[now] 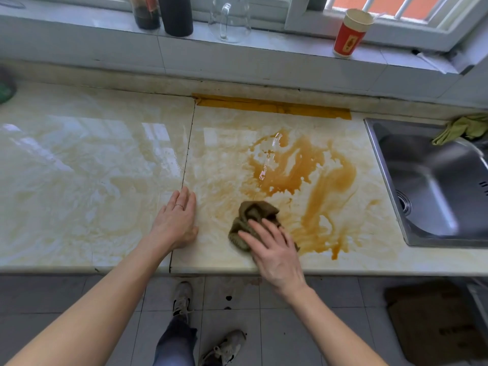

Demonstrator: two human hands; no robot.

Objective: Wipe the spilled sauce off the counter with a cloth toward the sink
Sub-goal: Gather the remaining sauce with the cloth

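Right hand (274, 249) pressing cloth (254, 215), left hand (177, 220) flat, sauce (298, 167) before sink (433, 186)

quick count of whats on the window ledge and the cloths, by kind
bottles: 2, a sauce bottle and a black bottle
glass jug: 1
paper cup: 1
cloths: 2, a brown cloth under the right hand, and a green cloth at the sink
total: 6

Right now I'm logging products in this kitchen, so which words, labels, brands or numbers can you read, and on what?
None can be read.
Red paper cup: yellow panel with a red emblem, no legible lettering.
Dark sauce bottle: red label, too blurred.
Cardboard on the floor: faint marks, unreadable.
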